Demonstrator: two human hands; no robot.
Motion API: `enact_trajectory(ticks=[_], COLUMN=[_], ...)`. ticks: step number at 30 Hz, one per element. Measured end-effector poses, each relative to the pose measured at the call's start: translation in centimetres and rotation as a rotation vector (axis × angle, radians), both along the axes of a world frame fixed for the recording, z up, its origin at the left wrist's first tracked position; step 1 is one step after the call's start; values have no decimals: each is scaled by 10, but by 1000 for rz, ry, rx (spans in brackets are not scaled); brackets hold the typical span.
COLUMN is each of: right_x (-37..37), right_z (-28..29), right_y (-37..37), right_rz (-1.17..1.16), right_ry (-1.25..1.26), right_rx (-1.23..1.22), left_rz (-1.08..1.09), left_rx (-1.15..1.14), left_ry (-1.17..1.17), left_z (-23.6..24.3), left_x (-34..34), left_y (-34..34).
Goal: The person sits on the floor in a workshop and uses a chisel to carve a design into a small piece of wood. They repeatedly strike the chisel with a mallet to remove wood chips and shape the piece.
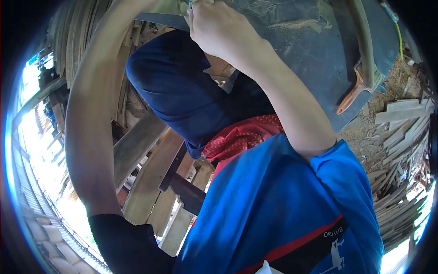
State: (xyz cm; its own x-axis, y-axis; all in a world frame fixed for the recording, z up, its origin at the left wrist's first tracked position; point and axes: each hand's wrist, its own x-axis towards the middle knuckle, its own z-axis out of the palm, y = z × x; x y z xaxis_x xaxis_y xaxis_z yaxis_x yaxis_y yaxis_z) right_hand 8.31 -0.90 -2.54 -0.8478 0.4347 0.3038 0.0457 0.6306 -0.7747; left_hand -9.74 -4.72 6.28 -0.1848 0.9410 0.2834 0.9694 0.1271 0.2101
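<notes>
At the top edge, my right hand (223, 29) is closed, its thumb and fingers bent together at the edge of a pale olive piece (169, 7). What exactly the fingers grip is mostly cut off by the frame. My left arm curves up along the left side, and only the wrist end of my left hand (137, 5) shows beside the same pale piece; its fingers are out of sight. Beneath my right hand lies a dark grey board (301, 55) with a tan smear of dust on it.
A brush with an orange-brown handle (350, 97) lies on the board's right side, by a long curved wooden piece (361, 34). Scrap wood strips (404, 114) and shavings cover the ground at right. Planks (150, 182) lie below my bent knee (169, 77); stacked slats (75, 41) stand at left.
</notes>
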Motion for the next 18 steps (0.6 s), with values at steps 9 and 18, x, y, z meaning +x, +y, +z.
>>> enact_trajectory(ticks=[9, 18], right_x=[17, 70], right_z=[22, 32], right_y=[2, -4], right_rz=[172, 130], right_ry=[-312, -486], right_rx=[-116, -153], left_rz=[25, 35], left_rx=[68, 53], left_ry=[-107, 42], left_z=[2, -4], left_x=[6, -4], left_y=[-9, 3])
